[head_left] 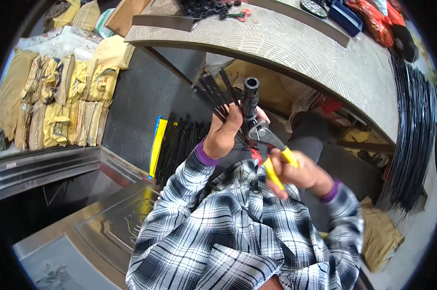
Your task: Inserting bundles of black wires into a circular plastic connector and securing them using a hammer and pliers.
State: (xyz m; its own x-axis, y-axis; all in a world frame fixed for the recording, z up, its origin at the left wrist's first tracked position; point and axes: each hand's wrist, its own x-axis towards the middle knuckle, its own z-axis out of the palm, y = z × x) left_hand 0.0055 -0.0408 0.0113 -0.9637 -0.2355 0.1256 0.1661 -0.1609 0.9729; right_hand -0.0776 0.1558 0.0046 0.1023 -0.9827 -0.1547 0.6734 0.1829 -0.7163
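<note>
A person in a black-and-white plaid shirt (237,232) sits beside a long grey textured workbench (324,63) that arcs across the top of the view, with yellow sacks (64,101) stacked against the far left and a sheaf of thin black rods (414,140) leaning at the right edge. More black strips lie in a pile (179,142) on the dark floor near a yellow strip. The left hand (223,135) is closed around a fan of black cable ties (216,94) and a black tubular part (250,99), held upright in front of the chest. The right hand (300,171) grips the yellow handles of a pair of cutting pliers (269,142), whose grey head sits just beside the tube's lower end. The work appears to be at the trimming stage; the next move likely calls for seating the blades squarely on a tie's tail, close to the tube, before squeezing.
</note>
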